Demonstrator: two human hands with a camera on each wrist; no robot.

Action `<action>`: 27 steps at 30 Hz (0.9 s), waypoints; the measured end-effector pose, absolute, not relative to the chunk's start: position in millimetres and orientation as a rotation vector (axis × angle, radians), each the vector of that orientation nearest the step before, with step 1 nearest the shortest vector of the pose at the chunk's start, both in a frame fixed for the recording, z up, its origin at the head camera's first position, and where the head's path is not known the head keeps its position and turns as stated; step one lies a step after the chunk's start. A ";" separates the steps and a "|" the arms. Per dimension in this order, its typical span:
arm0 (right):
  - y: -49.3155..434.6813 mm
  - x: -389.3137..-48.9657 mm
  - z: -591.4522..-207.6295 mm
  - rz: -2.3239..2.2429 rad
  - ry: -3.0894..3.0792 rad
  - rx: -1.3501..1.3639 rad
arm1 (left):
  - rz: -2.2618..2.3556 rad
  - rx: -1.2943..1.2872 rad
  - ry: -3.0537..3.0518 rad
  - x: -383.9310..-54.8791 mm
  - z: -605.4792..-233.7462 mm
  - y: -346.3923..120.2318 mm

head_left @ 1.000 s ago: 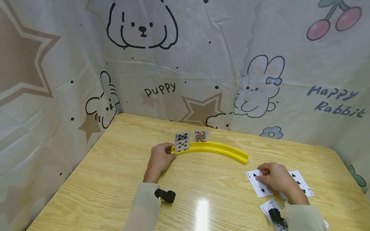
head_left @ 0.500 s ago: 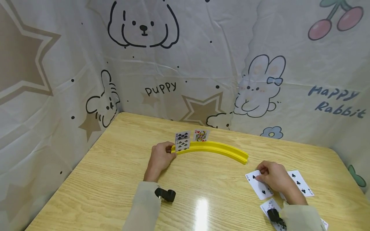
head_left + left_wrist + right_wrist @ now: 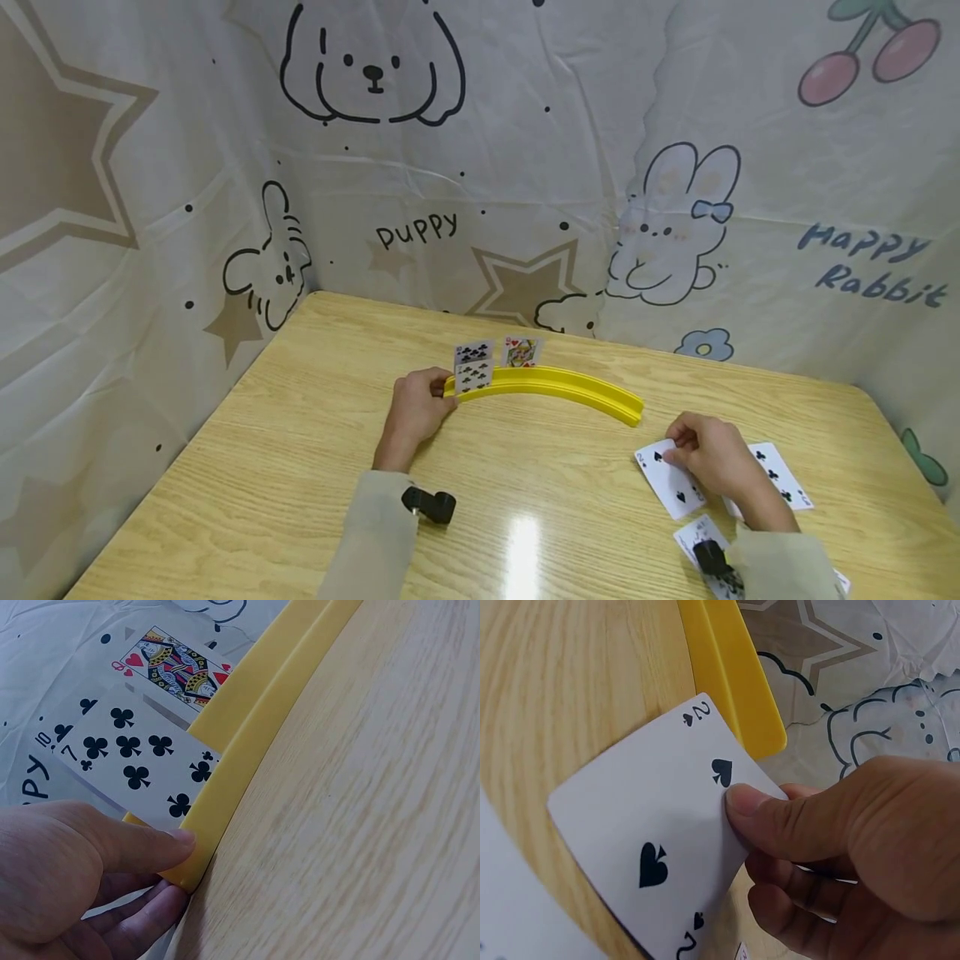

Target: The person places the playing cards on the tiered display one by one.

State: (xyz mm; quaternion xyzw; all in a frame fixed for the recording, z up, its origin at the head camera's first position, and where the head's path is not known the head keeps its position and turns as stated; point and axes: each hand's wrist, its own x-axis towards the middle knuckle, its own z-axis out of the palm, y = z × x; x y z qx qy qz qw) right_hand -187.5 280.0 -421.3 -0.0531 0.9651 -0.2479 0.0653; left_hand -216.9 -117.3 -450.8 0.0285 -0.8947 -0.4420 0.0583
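Note:
My left hand (image 3: 420, 407) grips the left end of a curved yellow card holder (image 3: 570, 386), thumb on its front wall and fingers behind in the left wrist view. In the holder's slots stand a seven of clubs (image 3: 135, 754), a ten of clubs (image 3: 474, 351) mostly hidden behind it, and a queen of hearts (image 3: 180, 671). Over at the right, my right hand (image 3: 712, 458) pinches a two of spades (image 3: 652, 817) between thumb and fingers near one edge. The card is face up and tilted, close over the table.
A clubs card (image 3: 782, 477) lies face up beyond the right hand, partly covered by it. Nearer me lies another card (image 3: 701, 533), partly under the right wrist camera. A printed curtain (image 3: 495, 167) hangs along the back of the wooden table (image 3: 300, 500).
The two of spades and my right hand have shifted slightly up and to the left in the head view. My left hand and the yellow holder stay put.

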 end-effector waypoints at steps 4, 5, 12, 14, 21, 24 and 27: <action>278.5 -187.1 -418.2 -0.782 2.924 -0.156 | -1.335 0.075 -2.705 -217.0 -449.7 -117.3; 278.4 -187.1 -417.8 -0.788 2.932 -0.165 | -1.334 0.073 -2.705 -216.8 -449.5 -117.3; 277.5 -186.9 -415.0 -0.823 2.944 -0.198 | -1.339 0.071 -2.703 -216.3 -450.0 -116.9; 277.3 -187.0 -413.8 -0.836 2.939 -0.203 | -1.347 0.084 -2.705 -216.6 -450.6 -116.9; 273.4 -187.6 -409.9 -0.882 2.967 -0.272 | -1.350 0.077 -2.702 -217.0 -451.2 -117.6; 271.7 -188.7 -407.9 -0.893 2.988 -0.298 | -1.352 0.080 -2.703 -217.0 -450.5 -117.4; 270.2 -190.1 -406.4 -0.895 3.003 -0.309 | -1.353 0.084 -2.704 -216.9 -450.0 -117.3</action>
